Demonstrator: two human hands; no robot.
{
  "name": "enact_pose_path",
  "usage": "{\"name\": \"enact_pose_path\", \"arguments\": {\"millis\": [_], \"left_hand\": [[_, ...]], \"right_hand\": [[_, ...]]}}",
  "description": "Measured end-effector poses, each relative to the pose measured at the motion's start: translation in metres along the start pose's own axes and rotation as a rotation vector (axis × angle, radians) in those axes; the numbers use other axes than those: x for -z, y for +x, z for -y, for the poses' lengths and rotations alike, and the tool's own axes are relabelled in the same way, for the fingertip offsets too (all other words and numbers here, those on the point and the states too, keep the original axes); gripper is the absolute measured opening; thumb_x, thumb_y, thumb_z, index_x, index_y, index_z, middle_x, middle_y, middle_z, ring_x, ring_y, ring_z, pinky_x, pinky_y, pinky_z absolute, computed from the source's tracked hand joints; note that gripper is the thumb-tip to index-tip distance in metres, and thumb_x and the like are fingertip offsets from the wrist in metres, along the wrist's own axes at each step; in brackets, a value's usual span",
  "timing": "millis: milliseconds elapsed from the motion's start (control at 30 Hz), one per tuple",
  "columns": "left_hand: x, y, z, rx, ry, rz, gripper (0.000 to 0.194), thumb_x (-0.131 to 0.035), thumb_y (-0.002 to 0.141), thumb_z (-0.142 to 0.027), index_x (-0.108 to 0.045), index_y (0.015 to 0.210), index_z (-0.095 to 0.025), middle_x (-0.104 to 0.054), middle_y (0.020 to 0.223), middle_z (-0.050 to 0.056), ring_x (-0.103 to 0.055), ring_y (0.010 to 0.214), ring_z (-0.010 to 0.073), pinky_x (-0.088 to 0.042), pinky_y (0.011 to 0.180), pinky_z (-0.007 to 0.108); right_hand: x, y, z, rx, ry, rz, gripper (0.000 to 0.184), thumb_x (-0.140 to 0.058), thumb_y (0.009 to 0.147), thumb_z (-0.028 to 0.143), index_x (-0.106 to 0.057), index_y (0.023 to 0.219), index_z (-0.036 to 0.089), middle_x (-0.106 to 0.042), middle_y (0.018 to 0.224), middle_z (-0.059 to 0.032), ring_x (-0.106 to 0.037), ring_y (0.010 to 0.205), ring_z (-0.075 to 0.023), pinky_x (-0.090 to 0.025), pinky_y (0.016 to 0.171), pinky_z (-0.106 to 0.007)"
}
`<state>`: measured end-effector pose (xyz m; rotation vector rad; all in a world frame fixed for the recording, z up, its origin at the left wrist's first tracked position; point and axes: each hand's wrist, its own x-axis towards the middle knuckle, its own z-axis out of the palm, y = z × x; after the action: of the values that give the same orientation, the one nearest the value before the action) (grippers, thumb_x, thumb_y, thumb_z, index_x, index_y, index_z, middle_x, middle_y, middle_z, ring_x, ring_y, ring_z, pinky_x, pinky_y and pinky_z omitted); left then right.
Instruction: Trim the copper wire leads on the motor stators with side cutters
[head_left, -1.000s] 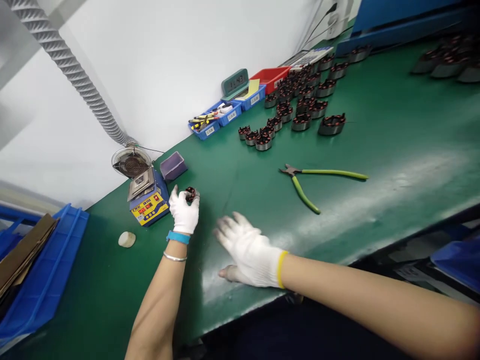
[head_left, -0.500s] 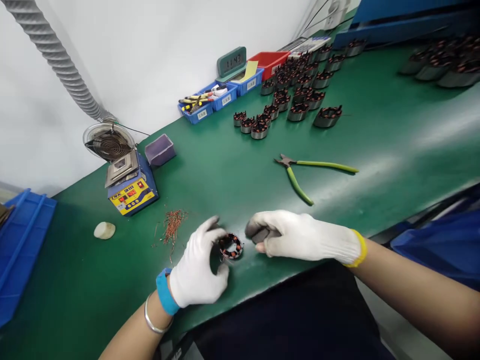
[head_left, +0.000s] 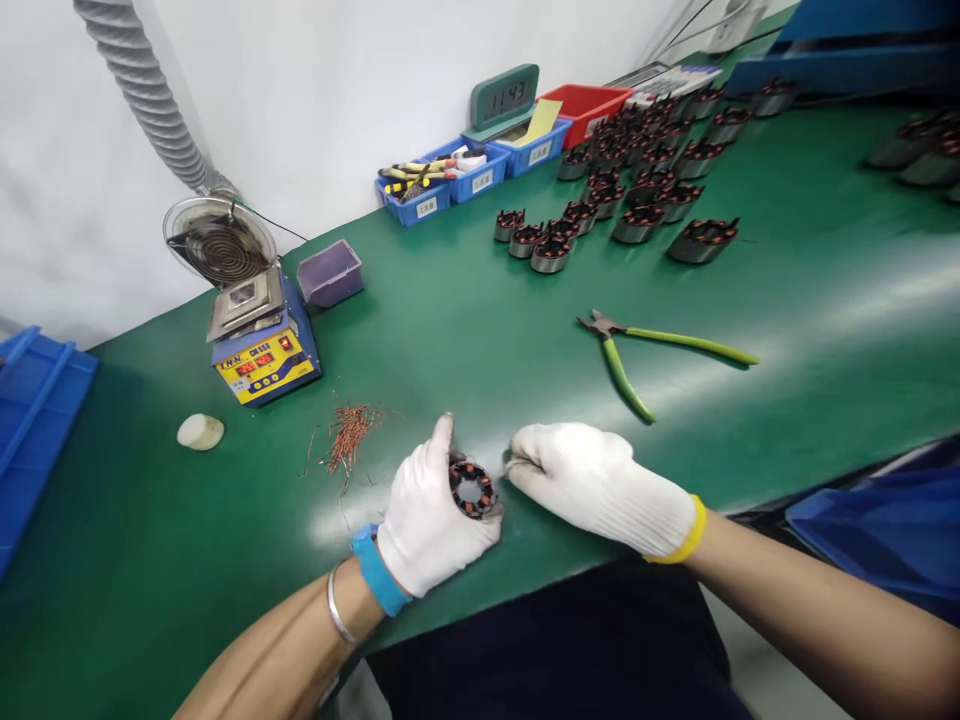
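The left hand [head_left: 439, 515] is curled around a copper-wound ring [head_left: 487, 487], with digits on its far and near sides; the ring sits in the crook of that hand, its wound face turned up. Gripping it by the outer rim probably keeps the coils in sight and free of the glove. Whether it also rests on the counter [head_left: 450, 350] cannot be told. The right hand [head_left: 577, 475] has its fingertips pressed together just beside the ring; whether they pinch a thin wire is too small to tell. That closeness would suit fine handling at the ring's edge.

Copper clippings [head_left: 351, 435] lie just beyond the left hand and to its left, perhaps heaped there to stay clear of both palms. Green-handled cutters [head_left: 604, 325] lie splayed beyond the right hand, seemingly within its reach. Farther beyond that hand, similar wound cores [head_left: 551, 253] stand grouped, likely to leave room around the hands
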<state>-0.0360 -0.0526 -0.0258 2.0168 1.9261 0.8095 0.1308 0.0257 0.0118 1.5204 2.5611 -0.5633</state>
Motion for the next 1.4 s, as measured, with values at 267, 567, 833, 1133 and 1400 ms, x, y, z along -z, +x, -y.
{"name": "enact_pose_path", "arguments": {"millis": [267, 567, 833, 1133, 1400], "left_hand": [[0.000, 0.008, -0.008, 0.089, 0.076, 0.015, 0.093, -0.065, 0.069, -0.048, -0.024, 0.144, -0.012, -0.065, 0.097, 0.010, -0.066, 0.085, 0.0292, -0.054, 0.079, 0.044], [0.013, 0.007, -0.001, 0.134, -0.072, 0.141, 0.105, -0.066, 0.066, -0.033, -0.006, 0.151, -0.016, -0.066, 0.104, 0.007, -0.065, 0.093, 0.0273, -0.054, 0.081, 0.038], [0.015, 0.010, 0.006, 0.109, -0.108, 0.221, 0.113, -0.067, 0.063, -0.030, 0.002, 0.151, -0.014, -0.064, 0.108, 0.009, -0.063, 0.097, 0.0277, -0.052, 0.085, 0.038], [0.023, 0.013, 0.005, 0.143, -0.160, 0.269, 0.115, -0.069, 0.062, -0.028, 0.002, 0.151, -0.013, -0.066, 0.108, 0.008, -0.065, 0.095, 0.0267, -0.052, 0.081, 0.035], [0.024, 0.016, 0.003, 0.160, -0.162, 0.297, 0.114, -0.067, 0.065, -0.030, 0.006, 0.151, -0.012, -0.066, 0.106, 0.010, -0.066, 0.090, 0.0275, -0.052, 0.076, 0.037]], "right_hand": [[-0.011, -0.003, 0.003, 0.002, -0.156, -0.048, 0.024, -0.045, 0.086, 0.038, -0.062, 0.082, 0.022, -0.066, 0.077, -0.0050, -0.062, 0.073, -0.0221, -0.019, 0.053, -0.029], [0.010, 0.010, 0.004, 0.169, 0.172, 0.058, 0.032, -0.032, 0.093, 0.037, -0.056, 0.081, 0.021, -0.066, 0.083, -0.0032, -0.058, 0.073, -0.0167, -0.025, 0.055, -0.027], [0.012, 0.023, 0.011, 0.004, -0.045, -0.064, 0.033, -0.035, 0.091, 0.042, -0.059, 0.083, 0.021, -0.066, 0.083, -0.0068, -0.060, 0.077, -0.0227, -0.022, 0.053, -0.028], [0.016, 0.036, 0.009, -0.019, 0.469, 0.090, 0.017, -0.049, 0.080, 0.033, -0.061, 0.075, 0.022, -0.067, 0.070, 0.0014, -0.057, 0.062, -0.0150, -0.035, 0.057, -0.026], [0.021, 0.037, 0.023, 0.167, 0.392, 0.187, 0.017, -0.058, 0.075, 0.036, -0.067, 0.083, 0.025, -0.070, 0.084, 0.0025, -0.061, 0.074, -0.0167, -0.034, 0.058, -0.025]]}}
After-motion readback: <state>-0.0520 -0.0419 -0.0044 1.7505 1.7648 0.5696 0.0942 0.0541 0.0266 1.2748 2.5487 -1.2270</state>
